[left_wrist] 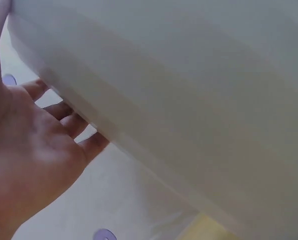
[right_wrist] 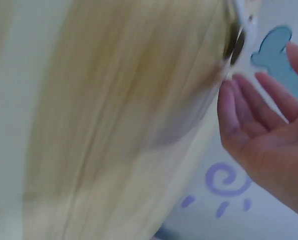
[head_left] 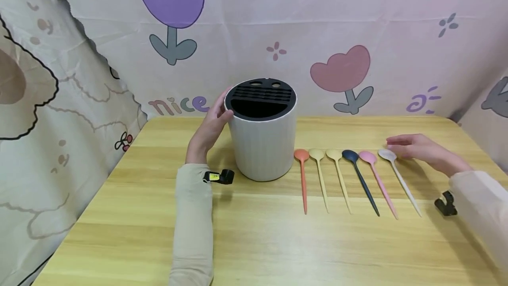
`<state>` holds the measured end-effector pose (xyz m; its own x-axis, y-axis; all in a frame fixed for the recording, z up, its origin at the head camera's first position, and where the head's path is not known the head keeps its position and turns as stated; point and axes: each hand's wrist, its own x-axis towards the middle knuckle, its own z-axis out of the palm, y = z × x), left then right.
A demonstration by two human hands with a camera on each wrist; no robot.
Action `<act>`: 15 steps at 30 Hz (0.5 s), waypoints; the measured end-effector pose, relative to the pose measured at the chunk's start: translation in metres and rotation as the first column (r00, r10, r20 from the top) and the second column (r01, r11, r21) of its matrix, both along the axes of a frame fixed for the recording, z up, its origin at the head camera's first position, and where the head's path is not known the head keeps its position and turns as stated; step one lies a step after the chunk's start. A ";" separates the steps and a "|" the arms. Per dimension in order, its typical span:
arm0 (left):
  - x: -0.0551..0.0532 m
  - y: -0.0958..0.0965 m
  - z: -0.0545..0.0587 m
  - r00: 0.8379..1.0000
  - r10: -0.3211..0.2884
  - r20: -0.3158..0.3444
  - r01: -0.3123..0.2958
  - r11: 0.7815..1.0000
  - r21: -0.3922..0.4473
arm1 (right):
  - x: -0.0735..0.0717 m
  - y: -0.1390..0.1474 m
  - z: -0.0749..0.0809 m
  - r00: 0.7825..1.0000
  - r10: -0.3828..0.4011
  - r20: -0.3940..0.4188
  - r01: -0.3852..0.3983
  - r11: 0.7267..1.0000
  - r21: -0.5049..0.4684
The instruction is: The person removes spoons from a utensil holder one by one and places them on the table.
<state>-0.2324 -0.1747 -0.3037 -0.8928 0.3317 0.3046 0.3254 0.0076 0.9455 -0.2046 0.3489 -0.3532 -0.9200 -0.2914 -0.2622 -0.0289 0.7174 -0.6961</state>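
Observation:
A white ribbed utensil holder (head_left: pixel 263 149) with a black slotted lid (head_left: pixel 260 99) stands upright on the table. My left hand (head_left: pixel 211 125) holds its left side near the top, thumb by the front of the rim and fingers reaching round behind. In the left wrist view those fingers (left_wrist: pixel 96 145) lie along the holder's wall. A row of spoons runs to the right: orange (head_left: pixel 301 156), two pale yellow, dark blue (head_left: pixel 351 156), pink (head_left: pixel 368 158) and a whitish spoon (head_left: pixel 387 155). My right hand (head_left: pixel 420 148) hovers just beside the whitish spoon's bowl, fingers loosely bent and holding nothing.
The light wooden table (head_left: pixel 131 215) reaches back to a patterned cloth (head_left: pixel 246 34) that hangs behind and along the sides. Small black cameras (head_left: pixel 219 177) are worn on both wrists. All the spoon handles point toward the near edge.

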 end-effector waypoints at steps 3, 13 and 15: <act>-0.002 -0.003 -0.006 1.000 -0.018 0.020 0.018 1.000 0.011 | 0.003 -0.016 0.004 0.999 -0.038 -0.005 0.038 0.999 0.006; -0.003 -0.028 -0.013 0.996 -0.085 0.038 0.091 0.971 -0.221 | 0.026 -0.065 0.016 0.988 -0.050 -0.145 0.053 0.999 0.013; 0.000 -0.035 -0.014 0.996 -0.065 0.056 0.081 0.929 -0.361 | 0.033 -0.073 0.016 0.978 -0.031 -0.208 0.043 0.998 0.051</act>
<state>-0.2329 -0.2093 -0.3173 -0.8716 0.4768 0.1137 0.2974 0.3301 0.8959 -0.1719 0.2757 -0.3372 -0.9658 -0.2467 -0.0793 -0.1410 0.7573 -0.6377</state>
